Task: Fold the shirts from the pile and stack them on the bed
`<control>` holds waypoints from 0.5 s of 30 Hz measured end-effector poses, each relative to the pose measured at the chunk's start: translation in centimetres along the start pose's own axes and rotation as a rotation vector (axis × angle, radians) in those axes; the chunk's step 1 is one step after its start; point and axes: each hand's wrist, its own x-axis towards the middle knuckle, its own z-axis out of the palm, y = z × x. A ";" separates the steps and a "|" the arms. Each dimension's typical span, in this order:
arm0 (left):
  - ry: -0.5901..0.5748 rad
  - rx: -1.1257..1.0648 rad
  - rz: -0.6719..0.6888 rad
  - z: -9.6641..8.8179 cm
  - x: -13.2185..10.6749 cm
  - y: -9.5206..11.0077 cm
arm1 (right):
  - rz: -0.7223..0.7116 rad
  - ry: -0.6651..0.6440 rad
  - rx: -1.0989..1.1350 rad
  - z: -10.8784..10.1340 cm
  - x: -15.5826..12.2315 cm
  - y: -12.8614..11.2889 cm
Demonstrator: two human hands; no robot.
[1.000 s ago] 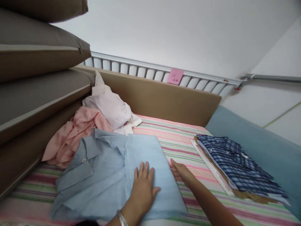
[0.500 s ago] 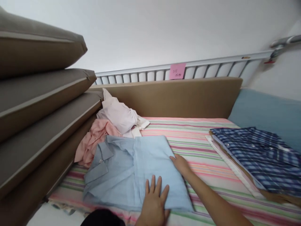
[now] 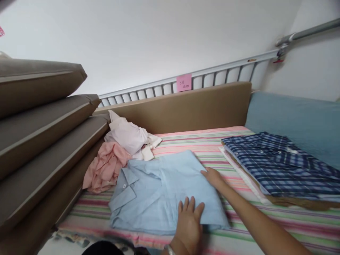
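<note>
A folded light blue shirt (image 3: 162, 187) lies on a striped sheet (image 3: 265, 219), collar to the left. My left hand (image 3: 189, 223) rests flat on the shirt's near right corner with its fingers spread, open. My right hand (image 3: 214, 177) touches the shirt's right edge, fingers extended along the fold. A bracelet shows at my left wrist.
A pink garment (image 3: 105, 170) and a pale crumpled garment (image 3: 130, 136) lie behind the shirt. A folded blue plaid shirt (image 3: 281, 164) tops a stack on the right. Brown cushions (image 3: 39, 131) are piled at the left, with a tan headboard (image 3: 191, 106) and a blue cushion (image 3: 294, 115) behind.
The view has shifted, so the shirt now sits more to the right and lower. My left hand has slid toward the shirt's near right corner; my right hand stays on the right edge.
</note>
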 end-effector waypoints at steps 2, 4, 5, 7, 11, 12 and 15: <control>-0.022 -0.040 0.019 0.7 0.4 2.4 | 0.010 -0.011 -0.013 -1.6 -0.1 2.4; -0.062 -0.078 0.055 0.8 0.4 3.9 | 0.035 -0.029 -0.017 -2.7 -0.9 4.0; -0.079 -0.093 0.078 0.6 0.3 4.2 | 0.040 -0.022 -0.020 -3.1 -1.6 4.4; -0.059 -0.093 0.120 -0.4 -0.1 3.4 | -0.040 0.058 -0.037 -3.1 -3.7 4.3; 0.323 -0.007 0.011 -3.7 -1.5 -3.6 | -0.488 0.178 -0.122 -0.5 -9.4 2.8; 0.454 0.002 -0.056 -4.7 -2.2 -6.2 | -0.559 0.145 -0.143 0.5 -10.6 2.6; 0.806 0.003 -0.252 -7.7 -4.9 -13.8 | -0.615 0.064 -0.194 3.1 -12.7 3.0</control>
